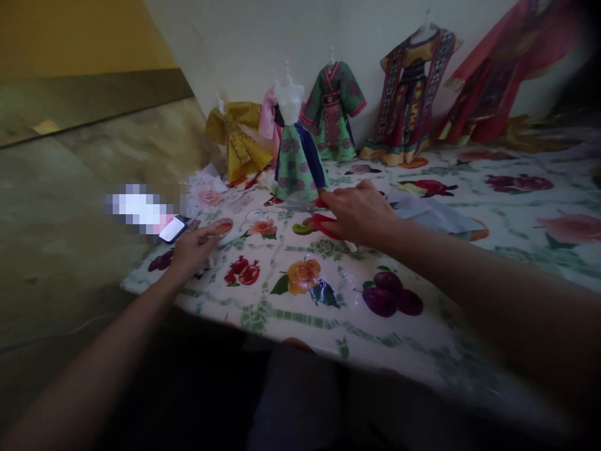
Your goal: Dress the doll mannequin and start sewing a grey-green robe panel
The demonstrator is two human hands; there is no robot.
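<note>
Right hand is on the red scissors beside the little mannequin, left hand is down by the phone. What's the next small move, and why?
Probably lift the red scissors a little off the tablecloth with the right hand, tips away from the mannequin. They lie flat, blades just in front of its green skirt, and the left hand rests apart, by the phone.

Glossy plastic tablecloth point(422, 326); red plastic-handled scissors point(323, 227).

Far by the wall, yellow dress point(237, 141) left, green dress point(334, 109) middle, striped red dress point(413, 94) right; fruit-printed tablecloth point(328, 316) near.
</note>
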